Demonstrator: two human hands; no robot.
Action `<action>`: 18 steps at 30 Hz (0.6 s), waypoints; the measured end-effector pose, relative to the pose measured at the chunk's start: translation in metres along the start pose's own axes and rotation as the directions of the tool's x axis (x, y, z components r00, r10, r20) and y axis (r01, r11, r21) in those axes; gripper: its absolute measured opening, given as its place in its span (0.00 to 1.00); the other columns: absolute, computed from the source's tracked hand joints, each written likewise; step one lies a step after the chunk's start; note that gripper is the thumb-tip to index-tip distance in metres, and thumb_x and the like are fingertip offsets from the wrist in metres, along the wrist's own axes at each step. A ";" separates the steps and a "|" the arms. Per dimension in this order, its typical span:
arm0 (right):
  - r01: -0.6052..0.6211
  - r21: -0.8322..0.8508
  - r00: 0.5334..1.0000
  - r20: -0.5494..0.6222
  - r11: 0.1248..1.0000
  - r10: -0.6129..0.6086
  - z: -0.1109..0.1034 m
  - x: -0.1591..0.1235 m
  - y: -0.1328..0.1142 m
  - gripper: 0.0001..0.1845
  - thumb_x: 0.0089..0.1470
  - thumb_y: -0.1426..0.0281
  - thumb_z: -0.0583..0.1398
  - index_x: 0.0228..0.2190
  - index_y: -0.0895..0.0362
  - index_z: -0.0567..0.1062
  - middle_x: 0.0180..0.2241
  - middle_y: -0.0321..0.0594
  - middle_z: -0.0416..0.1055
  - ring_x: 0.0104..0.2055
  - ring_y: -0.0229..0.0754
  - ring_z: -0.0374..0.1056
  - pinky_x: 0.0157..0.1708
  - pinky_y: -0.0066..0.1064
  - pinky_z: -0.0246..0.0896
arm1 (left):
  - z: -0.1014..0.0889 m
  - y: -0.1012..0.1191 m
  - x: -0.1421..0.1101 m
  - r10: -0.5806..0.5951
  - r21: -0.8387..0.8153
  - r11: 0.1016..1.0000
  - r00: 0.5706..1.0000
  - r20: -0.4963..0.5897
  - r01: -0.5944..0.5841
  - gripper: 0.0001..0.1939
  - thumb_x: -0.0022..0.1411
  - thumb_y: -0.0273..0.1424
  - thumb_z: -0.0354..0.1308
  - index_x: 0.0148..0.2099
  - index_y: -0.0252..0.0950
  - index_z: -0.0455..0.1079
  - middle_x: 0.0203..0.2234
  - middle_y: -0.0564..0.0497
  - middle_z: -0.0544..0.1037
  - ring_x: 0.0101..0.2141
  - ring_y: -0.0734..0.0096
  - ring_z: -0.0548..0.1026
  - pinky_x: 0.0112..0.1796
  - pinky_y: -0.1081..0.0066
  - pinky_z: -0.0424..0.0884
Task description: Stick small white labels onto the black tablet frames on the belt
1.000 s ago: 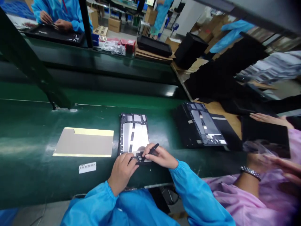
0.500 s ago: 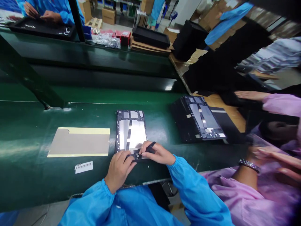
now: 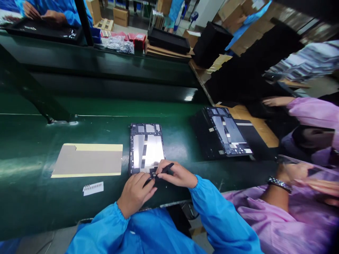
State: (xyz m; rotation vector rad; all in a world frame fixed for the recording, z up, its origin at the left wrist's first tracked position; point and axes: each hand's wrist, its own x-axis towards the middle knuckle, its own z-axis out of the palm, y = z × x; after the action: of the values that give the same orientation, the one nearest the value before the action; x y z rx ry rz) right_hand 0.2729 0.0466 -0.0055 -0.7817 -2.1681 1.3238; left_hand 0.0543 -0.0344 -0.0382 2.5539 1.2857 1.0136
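An opened tablet back frame (image 3: 146,146) with silver panels lies on the green conveyor belt (image 3: 34,134) in front of me. My left hand (image 3: 135,192) rests with curled fingers on the frame's near edge, pinching something small and dark. My right hand (image 3: 176,175) grips a thin black stylus-like tool (image 3: 165,169) whose tip meets the same near edge. Both sleeves are blue.
A tan sheet with yellow edges (image 3: 88,160) and a small white label strip (image 3: 93,188) lie left of the frame. A second tablet frame on a black tray (image 3: 225,132) sits to the right. A person in pink (image 3: 291,204) works at my right; another in blue (image 3: 50,14) across the belt.
My hands have stayed on the frame's near edge with only small finger shifts. The person in pink has moved an arm toward the black trays. My view has drifted slightly.
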 end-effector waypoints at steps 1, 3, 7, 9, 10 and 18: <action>-0.011 0.012 1.000 -0.008 1.000 0.011 0.000 0.000 0.000 0.05 0.64 0.67 0.60 0.38 0.55 0.73 0.35 0.43 0.75 0.39 0.42 0.73 0.42 0.35 0.70 | 0.000 0.001 0.000 0.004 0.003 1.000 1.000 0.002 -0.004 0.07 0.67 0.29 0.59 0.46 0.35 0.74 0.40 0.45 0.79 0.42 0.61 0.77 0.38 0.64 0.73; -0.030 0.040 0.999 -0.016 0.999 0.030 0.001 0.000 0.001 0.06 0.64 0.66 0.61 0.38 0.56 0.73 0.35 0.42 0.75 0.38 0.42 0.73 0.42 0.35 0.70 | -0.001 0.003 0.000 -0.003 0.009 1.000 1.000 0.006 0.003 0.07 0.67 0.30 0.59 0.46 0.35 0.74 0.40 0.45 0.79 0.42 0.61 0.77 0.38 0.64 0.72; -0.028 0.124 0.988 -0.148 0.992 0.046 -0.005 -0.003 -0.001 0.04 0.63 0.66 0.62 0.38 0.54 0.74 0.35 0.41 0.76 0.38 0.42 0.74 0.41 0.36 0.70 | -0.001 0.004 -0.002 -0.018 0.011 1.000 1.000 -0.002 0.018 0.07 0.67 0.30 0.58 0.46 0.35 0.73 0.40 0.45 0.79 0.42 0.61 0.77 0.38 0.63 0.72; -0.003 0.180 0.949 -0.309 0.984 0.059 -0.009 -0.005 -0.005 0.04 0.63 0.66 0.62 0.37 0.53 0.73 0.34 0.40 0.76 0.38 0.42 0.74 0.40 0.35 0.70 | 0.002 0.003 -0.003 -0.006 0.006 1.000 1.000 -0.010 0.006 0.08 0.68 0.31 0.58 0.47 0.35 0.73 0.40 0.44 0.79 0.42 0.60 0.77 0.39 0.63 0.73; 0.010 0.199 0.924 -0.378 0.980 0.067 -0.010 -0.006 -0.008 0.04 0.63 0.66 0.63 0.36 0.52 0.73 0.33 0.39 0.76 0.37 0.42 0.74 0.39 0.35 0.71 | 0.004 0.003 -0.002 -0.001 0.004 1.000 1.000 -0.009 0.001 0.10 0.68 0.31 0.58 0.49 0.34 0.73 0.40 0.44 0.79 0.42 0.60 0.77 0.39 0.63 0.73; 0.073 0.342 0.825 -0.549 0.937 0.136 0.051 0.035 -0.048 0.05 0.60 0.65 0.65 0.37 0.50 0.74 0.34 0.40 0.78 0.38 0.44 0.75 0.37 0.37 0.74 | -0.010 0.018 -0.027 -0.116 0.019 0.993 0.993 -0.016 0.116 0.18 0.68 0.36 0.58 0.56 0.32 0.71 0.52 0.43 0.78 0.50 0.61 0.76 0.48 0.62 0.76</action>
State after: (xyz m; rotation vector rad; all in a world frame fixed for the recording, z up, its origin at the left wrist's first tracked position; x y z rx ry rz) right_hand 0.2036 0.0204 0.0205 -0.9235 -1.4079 1.2412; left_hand 0.0493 -0.0680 -0.0370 2.4574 1.4361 1.0043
